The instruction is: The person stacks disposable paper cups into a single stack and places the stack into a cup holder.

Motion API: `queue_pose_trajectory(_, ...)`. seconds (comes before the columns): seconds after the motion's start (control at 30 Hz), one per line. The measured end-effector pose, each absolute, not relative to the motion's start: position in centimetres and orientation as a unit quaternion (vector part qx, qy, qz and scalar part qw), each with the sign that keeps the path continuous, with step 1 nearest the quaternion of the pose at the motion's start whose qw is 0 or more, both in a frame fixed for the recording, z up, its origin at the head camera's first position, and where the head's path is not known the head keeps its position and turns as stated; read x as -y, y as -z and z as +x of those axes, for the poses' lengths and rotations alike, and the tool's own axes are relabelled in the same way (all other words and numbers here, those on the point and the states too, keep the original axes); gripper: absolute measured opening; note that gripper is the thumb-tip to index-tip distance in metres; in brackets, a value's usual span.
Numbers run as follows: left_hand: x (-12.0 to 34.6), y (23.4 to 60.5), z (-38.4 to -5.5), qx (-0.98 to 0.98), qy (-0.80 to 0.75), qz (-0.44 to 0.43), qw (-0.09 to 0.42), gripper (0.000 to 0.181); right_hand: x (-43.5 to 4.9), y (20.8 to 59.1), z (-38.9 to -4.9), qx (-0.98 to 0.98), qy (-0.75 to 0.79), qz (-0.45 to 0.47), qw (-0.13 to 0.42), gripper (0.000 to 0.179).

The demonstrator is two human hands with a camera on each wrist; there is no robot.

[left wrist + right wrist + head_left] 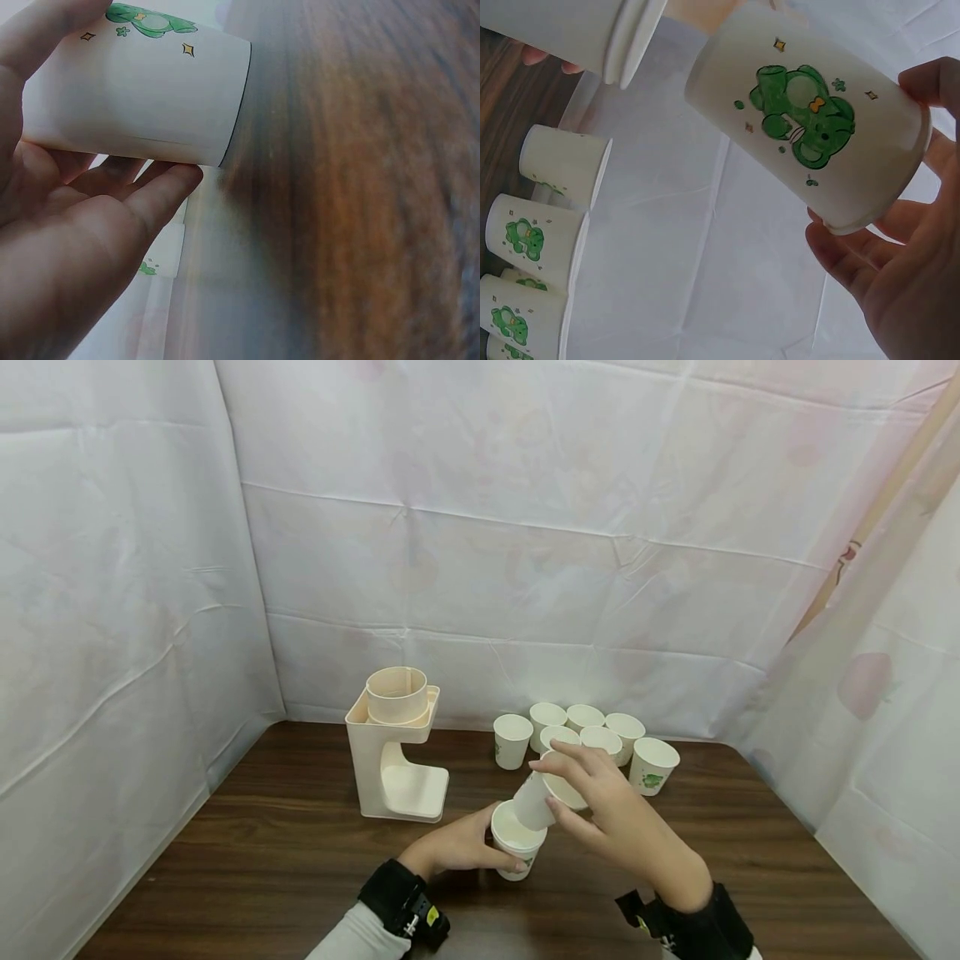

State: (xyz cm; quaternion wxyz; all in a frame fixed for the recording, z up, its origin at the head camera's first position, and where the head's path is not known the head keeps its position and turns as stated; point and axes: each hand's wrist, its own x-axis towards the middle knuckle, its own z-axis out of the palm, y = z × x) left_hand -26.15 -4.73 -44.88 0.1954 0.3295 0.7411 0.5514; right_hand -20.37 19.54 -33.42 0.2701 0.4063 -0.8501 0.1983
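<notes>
My left hand (461, 845) grips a nested stack of white paper cups (514, 833) standing upright near the table's middle. In the left wrist view, thumb and fingers lie along both sides of the lower cup (135, 105), which has a green print. Doubled rims show on the stack (570, 30) in the right wrist view. My right hand (611, 814) holds another paper cup (531, 802) by its rim, tilted, its base low over the stack's mouth. A green bear is printed on this cup (735, 97).
Behind the right hand, several upright paper cups (512, 740) stand grouped, with one cup (652, 770) at their right end. A cream-coloured stand (369, 760) with a round tube (397, 697) on top is at the left. White cloth (450, 568) hangs behind the dark wooden table (262, 860).
</notes>
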Motion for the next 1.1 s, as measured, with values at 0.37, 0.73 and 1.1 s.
queue_pose_trajectory(0.37,4.7,44.9,-26.2,-0.744,-0.545,0.338,0.188,0.067,-18.5,34.1,-20.4,0.85,-0.198,0.418,0.252,0.041)
queue_pose_trajectory(0.73,4.7,44.7,-26.0,-0.748,-0.541,0.339,0.181,0.065,-17.9,35.3,-20.9,0.853,-0.171,0.423,0.253,0.04)
queue_pose_trajectory(1.1,4.8,44.7,-25.9,-0.743,-0.546,0.334,0.197,0.071,-17.4,36.5,-21.5,0.848,-0.176,0.438,0.239,0.04)
